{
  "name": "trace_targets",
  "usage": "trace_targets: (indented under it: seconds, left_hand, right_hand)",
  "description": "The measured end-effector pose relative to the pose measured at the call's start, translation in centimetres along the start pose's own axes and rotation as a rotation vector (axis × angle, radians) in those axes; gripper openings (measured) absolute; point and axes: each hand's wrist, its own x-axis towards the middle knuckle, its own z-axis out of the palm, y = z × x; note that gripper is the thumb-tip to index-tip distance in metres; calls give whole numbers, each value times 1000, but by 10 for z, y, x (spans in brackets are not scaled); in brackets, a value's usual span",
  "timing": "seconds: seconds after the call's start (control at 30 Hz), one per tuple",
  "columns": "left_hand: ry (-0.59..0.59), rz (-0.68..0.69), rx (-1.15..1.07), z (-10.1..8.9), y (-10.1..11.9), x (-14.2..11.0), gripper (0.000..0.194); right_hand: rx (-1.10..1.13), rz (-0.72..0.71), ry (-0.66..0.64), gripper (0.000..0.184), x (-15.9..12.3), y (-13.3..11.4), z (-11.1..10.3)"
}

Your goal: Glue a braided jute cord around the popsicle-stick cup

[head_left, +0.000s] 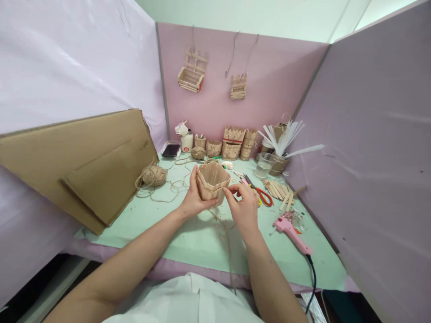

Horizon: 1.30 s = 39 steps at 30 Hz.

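Note:
My left hand (197, 197) grips a small wooden-stick basket (209, 192) from its left side, thumb and fingers around the wall. The basket is tilted so its opening faces up and toward me, with twine running around its outside. At its right side, my right hand (241, 204) is closed in a pinch against the wall, by the twine there. A loose strand of twine (228, 240) hangs below the basket and runs over the table's front edge. The pinched fingertips partly hide what they hold, which looks like the twine.
A pink glue gun (292, 232) lies at right, its cord over the edge. Red-handled scissors (264, 195), flat wooden sticks (278, 189) and a clear water cup (264, 166) are behind it. A twine ball (153, 176) and leaning cardboard (101, 166) stand left. Finished baskets (232, 143) line the back.

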Motion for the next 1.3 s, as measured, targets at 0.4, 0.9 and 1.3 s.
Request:
trace_targets:
  seconds: [0.4,0.9,1.3]
  left_hand:
    - [-25,1,-27,0,0,0,127]
    - [-117,-21,-33,-3,-7,2,129]
    - [-280,-180,-244,-5,6,3,129]
  right_hand:
    - [-36,65,-4,23,2,6,-4]
    - [74,251,-198,19,16,15,-19]
    - [-61,142,-403,19,23,27,-30]
